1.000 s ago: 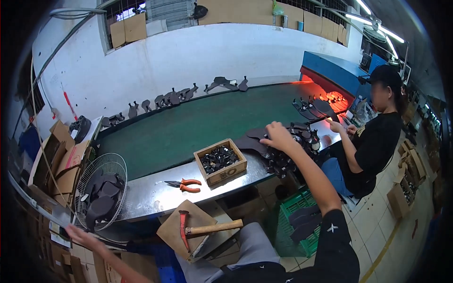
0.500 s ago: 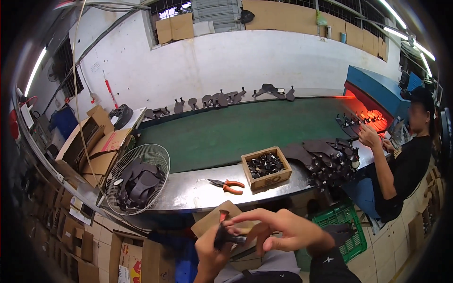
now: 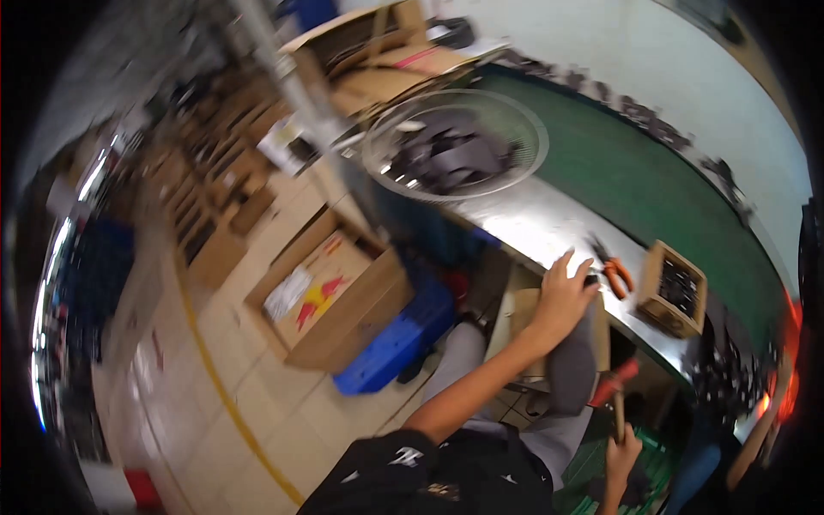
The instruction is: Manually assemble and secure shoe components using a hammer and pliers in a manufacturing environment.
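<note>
My left hand (image 3: 560,302) is raised above a tan board (image 3: 525,313) between my knees and the bench. Its fingers are bent around a small black piece (image 3: 591,280), only partly visible and blurred. My right hand (image 3: 623,453), lower down at the right, grips the wooden handle of a hammer (image 3: 620,412) with a red head, held upright. Orange-handled pliers (image 3: 614,273) lie on the metal bench edge (image 3: 549,221) just beyond my left hand. A wooden box (image 3: 657,314) of small black parts stands to their right.
A wire basket (image 3: 539,163) of dark sole-shaped pieces sits on the bench. Beside it runs a green belt (image 3: 601,163). An open carton (image 3: 343,330) and blue crate (image 3: 403,335) stand on the floor. At far right are piled dark pieces (image 3: 730,360) and a co-worker's arm (image 3: 760,446).
My view has swung left and tilted. My hands, close together before, are now apart; my right hand, empty and spread before, now grips the hammer.
</note>
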`<state>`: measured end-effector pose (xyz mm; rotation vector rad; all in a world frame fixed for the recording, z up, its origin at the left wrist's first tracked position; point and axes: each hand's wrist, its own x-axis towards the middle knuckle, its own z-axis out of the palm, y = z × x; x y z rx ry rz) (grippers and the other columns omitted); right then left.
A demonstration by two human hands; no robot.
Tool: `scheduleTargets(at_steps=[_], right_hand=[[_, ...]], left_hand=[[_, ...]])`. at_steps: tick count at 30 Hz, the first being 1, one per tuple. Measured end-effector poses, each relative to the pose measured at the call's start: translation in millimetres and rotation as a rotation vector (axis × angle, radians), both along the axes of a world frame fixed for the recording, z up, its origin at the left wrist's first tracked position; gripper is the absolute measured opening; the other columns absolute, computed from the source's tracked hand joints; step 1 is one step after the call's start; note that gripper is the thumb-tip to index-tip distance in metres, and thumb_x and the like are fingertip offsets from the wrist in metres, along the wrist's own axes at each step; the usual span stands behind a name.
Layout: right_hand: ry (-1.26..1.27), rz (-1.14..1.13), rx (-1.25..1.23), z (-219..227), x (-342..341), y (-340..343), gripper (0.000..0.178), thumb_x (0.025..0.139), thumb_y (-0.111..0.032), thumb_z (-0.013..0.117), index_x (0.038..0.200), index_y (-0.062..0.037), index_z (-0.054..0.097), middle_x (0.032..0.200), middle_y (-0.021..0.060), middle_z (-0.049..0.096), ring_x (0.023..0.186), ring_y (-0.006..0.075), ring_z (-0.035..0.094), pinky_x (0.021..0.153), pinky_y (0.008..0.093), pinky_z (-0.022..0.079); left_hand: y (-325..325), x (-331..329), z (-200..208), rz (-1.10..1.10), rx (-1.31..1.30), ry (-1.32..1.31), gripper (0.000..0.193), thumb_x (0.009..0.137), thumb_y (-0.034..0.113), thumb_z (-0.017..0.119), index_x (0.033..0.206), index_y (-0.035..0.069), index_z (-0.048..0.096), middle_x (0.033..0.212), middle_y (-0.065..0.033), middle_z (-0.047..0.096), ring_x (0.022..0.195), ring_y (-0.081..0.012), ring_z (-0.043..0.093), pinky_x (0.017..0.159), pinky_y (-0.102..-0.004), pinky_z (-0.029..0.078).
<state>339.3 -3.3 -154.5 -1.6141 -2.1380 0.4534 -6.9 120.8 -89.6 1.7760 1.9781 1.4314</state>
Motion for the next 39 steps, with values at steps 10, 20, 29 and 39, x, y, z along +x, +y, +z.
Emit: scheduleTargets(at_steps=[10,20,29,39], right_hand=[[0.58,-0.992,-0.592,6,-4,-130,0.039,0.095,-0.013,0.064,0.126,-0.0016,0.042,0.076,0.0023,0.046,0.06,0.0124,0.036,0.052,0.0328,0.035],[0.205,-0.84,-0.538,-46,-107,33,0.039,0.094,-0.015,0.064,0.125,-0.0007,0.045,0.085,0.0041,0.048,0.069,0.0137,0.04,0.06,0.0344,0.037],[-0.058,-0.684,-0.592,-151,-175,177,0.04,0.093,-0.017,0.064,0.124,0.0001,0.048,0.093,0.0059,0.051,0.078,0.0151,0.044,0.068,0.036,0.04],[0.09,-0.71,-0.349,-75,-124,255,0.04,0.091,-0.02,0.064,0.124,0.001,0.051,0.102,0.0079,0.053,0.087,0.0166,0.048,0.076,0.0377,0.042]], left_hand=[[-165,-109,-203,0.471,-0.062,-0.628,0.018,0.098,0.013,0.053,0.105,0.001,0.065,0.102,-0.0156,0.065,0.095,-0.0307,0.064,0.084,-0.0376,0.05],[-237,-165,-579,0.521,-1.132,-0.472,0.02,0.083,0.009,0.058,0.102,0.01,0.064,0.115,-0.0173,0.063,0.101,-0.0351,0.063,0.081,-0.0476,0.054],[-232,-182,-683,0.578,-1.298,-0.615,0.023,0.087,0.008,0.056,0.109,0.006,0.063,0.107,-0.0177,0.066,0.102,-0.0333,0.064,0.078,-0.0461,0.055],[-178,-152,-622,0.445,-1.069,-0.78,0.026,0.089,0.006,0.054,0.113,0.0,0.062,0.104,-0.0199,0.067,0.095,-0.035,0.067,0.074,-0.0441,0.055]])
